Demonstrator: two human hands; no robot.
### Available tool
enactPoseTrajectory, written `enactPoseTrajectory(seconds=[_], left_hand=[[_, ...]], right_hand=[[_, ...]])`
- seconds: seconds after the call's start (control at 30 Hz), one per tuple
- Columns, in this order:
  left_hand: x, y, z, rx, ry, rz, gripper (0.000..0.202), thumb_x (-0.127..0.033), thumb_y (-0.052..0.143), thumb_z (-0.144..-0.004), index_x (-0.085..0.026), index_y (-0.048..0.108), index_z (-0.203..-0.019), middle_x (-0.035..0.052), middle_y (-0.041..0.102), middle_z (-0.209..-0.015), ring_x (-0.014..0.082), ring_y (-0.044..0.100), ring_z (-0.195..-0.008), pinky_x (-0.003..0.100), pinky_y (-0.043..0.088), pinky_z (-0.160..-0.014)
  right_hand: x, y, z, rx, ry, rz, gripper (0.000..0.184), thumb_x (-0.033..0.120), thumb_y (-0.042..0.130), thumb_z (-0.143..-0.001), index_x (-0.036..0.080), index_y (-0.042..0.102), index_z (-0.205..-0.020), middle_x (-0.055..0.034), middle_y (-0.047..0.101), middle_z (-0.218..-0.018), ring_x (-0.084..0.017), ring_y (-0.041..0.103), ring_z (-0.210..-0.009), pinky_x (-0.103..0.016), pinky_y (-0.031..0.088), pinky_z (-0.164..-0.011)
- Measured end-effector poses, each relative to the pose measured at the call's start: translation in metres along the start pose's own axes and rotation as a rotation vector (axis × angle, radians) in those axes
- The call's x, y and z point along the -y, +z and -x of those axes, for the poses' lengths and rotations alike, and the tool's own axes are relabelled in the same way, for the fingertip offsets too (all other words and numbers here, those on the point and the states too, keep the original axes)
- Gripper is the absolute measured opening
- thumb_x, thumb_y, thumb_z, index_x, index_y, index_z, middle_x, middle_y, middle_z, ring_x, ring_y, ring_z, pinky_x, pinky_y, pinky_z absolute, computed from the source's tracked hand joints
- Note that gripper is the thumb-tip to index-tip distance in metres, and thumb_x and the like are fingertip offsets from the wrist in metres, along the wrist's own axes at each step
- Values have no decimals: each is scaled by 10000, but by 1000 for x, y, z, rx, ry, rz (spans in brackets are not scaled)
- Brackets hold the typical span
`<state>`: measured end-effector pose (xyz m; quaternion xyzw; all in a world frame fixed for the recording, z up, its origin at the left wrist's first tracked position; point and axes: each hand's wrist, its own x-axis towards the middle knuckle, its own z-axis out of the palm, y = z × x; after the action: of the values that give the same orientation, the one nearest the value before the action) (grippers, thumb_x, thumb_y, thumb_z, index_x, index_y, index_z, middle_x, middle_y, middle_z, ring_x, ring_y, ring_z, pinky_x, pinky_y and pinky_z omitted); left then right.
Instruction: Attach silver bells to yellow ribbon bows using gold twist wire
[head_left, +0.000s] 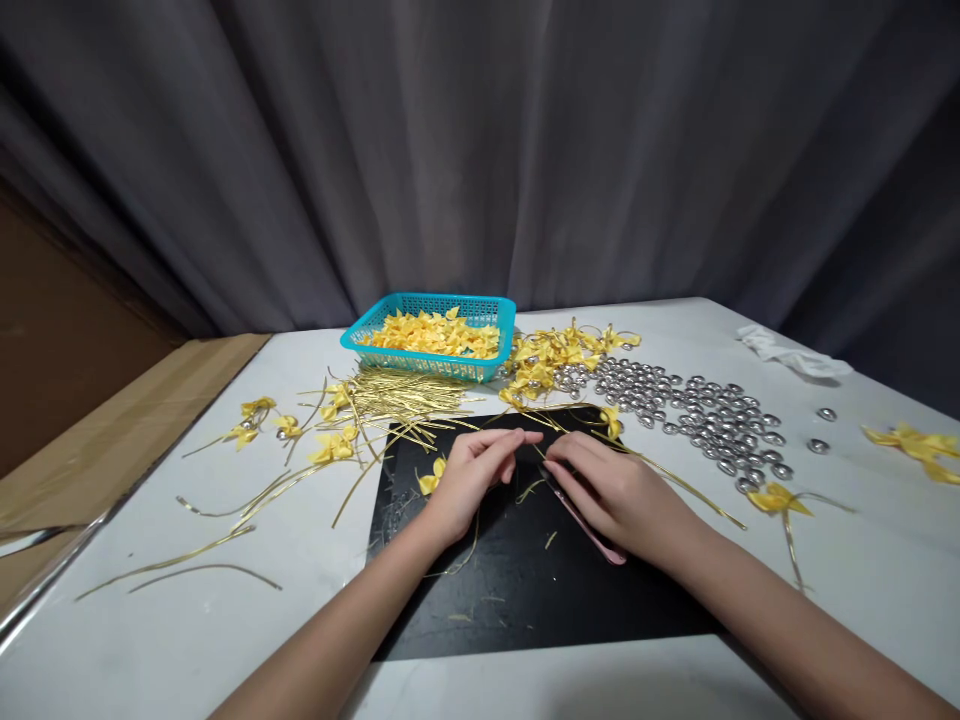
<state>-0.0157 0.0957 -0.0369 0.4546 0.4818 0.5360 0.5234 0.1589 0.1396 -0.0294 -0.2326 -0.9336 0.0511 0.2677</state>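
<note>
A dark curtain (465, 150) hangs in folds behind the white desk (285, 650), and brown cardboard (157, 430) runs along its left edge. From where I stand, a black mat (517, 600) lies midway along the near edge, with the person's two hands above it. The right hand (611, 490) is closed at the fingertips, pinching a thin gold strand (539, 453) over the mat's far half. The left hand (480, 470) has its fingers curled and thumb drawn in close at the strand's other end; whether it grips it, I can't tell. A slim pink tool (600, 542) shows under the right hand, and a yellow flower (429, 482) lies just beside the left wrist. Near the desk's far edge sits a blue basket (431, 358) of yellow ribbon pieces (431, 333), with a bundle of gold strips (409, 397) spread in front of it. More yellow flowers (562, 345) are heaped to its right; next to them, silver beads (705, 410) scatter towards the desk's right edge, where a white cloth (795, 355) lies near the far corner
</note>
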Motion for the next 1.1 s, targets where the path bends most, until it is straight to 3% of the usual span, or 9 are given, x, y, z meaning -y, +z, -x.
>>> enactPoseTrajectory(seconds=[0.23, 0.33, 0.47, 0.57, 0.67, 0.87, 1.1], left_hand=[[-1, 7, 0, 52, 5, -163, 313, -400, 617, -732, -115, 744, -734, -32, 438, -482, 90, 337, -504, 234, 242, -503], [0, 7, 1, 80, -20, -188, 288, -390, 656, -694, -112, 729, -681, -18, 479, -513, 87, 324, -508, 235, 228, -493], [1, 6, 2, 108, 17, -219, 314, -431, 662, -696, -124, 710, -650, -12, 490, -519, 88, 321, -507, 234, 220, -490], [1, 5, 1, 123, 37, -172, 346, -469, 652, -701, -129, 694, -650, -1, 513, -546, 103, 377, -539, 226, 246, -498], [0, 5, 0, 116, 22, -111, 345, -475, 678, -671, -130, 687, -661, 2, 530, -558, 117, 424, -571, 222, 278, -517], [-3, 8, 1, 65, 12, -2, 323, -443, 699, -644, -124, 657, -619, -3, 553, -583, 112, 438, -593, 233, 338, -594], [-2, 7, 1, 27, 12, -25, 286, -399, 691, -670, -113, 673, -664, -14, 523, -561, 92, 377, -552, 227, 287, -553]], right_hand=[[1, -1, 0, -102, -24, 46, 153, 153, 359, -922, 166, 511, -911, -67, 603, -852, -142, 611, -739, -240, 479, -642], [2, 0, 0, -76, 59, -73, 154, 175, 363, -923, 165, 515, -894, -65, 593, -850, -140, 599, -732, -247, 477, -644], [7, -1, -4, -28, 361, -399, 190, 302, 429, -897, 160, 552, -873, -38, 582, -739, -111, 550, -578, -226, 461, -532], [12, -4, -8, 131, 671, -798, 395, 455, 450, -860, 149, 540, -1094, 21, 521, -550, -98, 493, -415, -181, 391, -352], [17, -7, -10, 272, 816, -1040, 596, 560, 528, -783, 156, 503, -1221, 54, 493, -476, -78, 414, -286, -152, 303, -238], [14, 0, -8, 159, 907, -1180, 613, 533, 666, -688, 146, 585, -1155, 56, 509, -444, -75, 391, -236, -159, 290, -213], [15, 6, -10, -41, 941, -1275, 432, 405, 775, -617, 124, 665, -927, 57, 475, -411, -39, 428, -387, -130, 374, -400]])
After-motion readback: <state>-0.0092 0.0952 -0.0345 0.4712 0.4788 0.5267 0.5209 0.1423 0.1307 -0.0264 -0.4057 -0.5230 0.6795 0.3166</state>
